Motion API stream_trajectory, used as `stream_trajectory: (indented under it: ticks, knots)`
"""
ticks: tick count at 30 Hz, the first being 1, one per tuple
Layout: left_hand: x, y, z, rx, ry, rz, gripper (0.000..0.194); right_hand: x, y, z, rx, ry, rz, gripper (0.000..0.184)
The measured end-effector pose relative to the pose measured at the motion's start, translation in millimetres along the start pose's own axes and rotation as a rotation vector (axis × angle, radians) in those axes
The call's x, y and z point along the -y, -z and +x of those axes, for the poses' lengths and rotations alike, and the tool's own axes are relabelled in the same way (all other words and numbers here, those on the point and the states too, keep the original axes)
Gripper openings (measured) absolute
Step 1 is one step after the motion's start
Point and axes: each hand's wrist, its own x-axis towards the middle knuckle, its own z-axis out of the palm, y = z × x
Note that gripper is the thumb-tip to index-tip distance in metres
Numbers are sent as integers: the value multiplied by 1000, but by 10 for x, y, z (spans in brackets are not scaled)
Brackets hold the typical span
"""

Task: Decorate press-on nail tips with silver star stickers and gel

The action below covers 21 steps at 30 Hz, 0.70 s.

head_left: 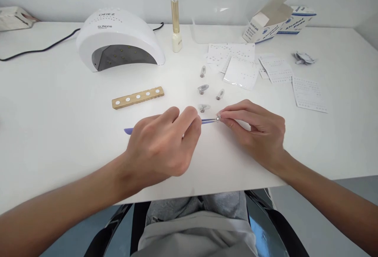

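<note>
My left hand (165,142) is closed around purple tweezers (209,121), whose tips point right. Those tips meet a small shiny silver piece (218,118), pinched between the thumb and fingers of my right hand (256,131). Most of the piece is hidden by the fingertips, so its full shape does not show. Just beyond my hands, several clear nail tips on small silver stands, one of them a nail tip (203,107) close to the tweezers, rest on the white table (88,150). A wooden strip (132,100) with white round dots lies to the left.
A white nail lamp (124,34) with a black cable stands at the back left. Right of it is a gold-capped polish bottle (176,32). Sticker sheets (242,71), an open alcohol pad box (267,24) and a small heap of torn wrappers (304,58) occupy the back right.
</note>
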Motion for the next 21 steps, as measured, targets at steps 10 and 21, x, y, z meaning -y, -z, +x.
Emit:
stream_trajectory:
  ticks: [10, 21]
  knots:
    - [0, -18, -27, 17, 41, -6, 14, 13, -3, 22, 6, -36, 86, 23]
    - [180, 73, 148, -46, 555, -629, 7, 24, 12, 89, 161, -254, 423, 19]
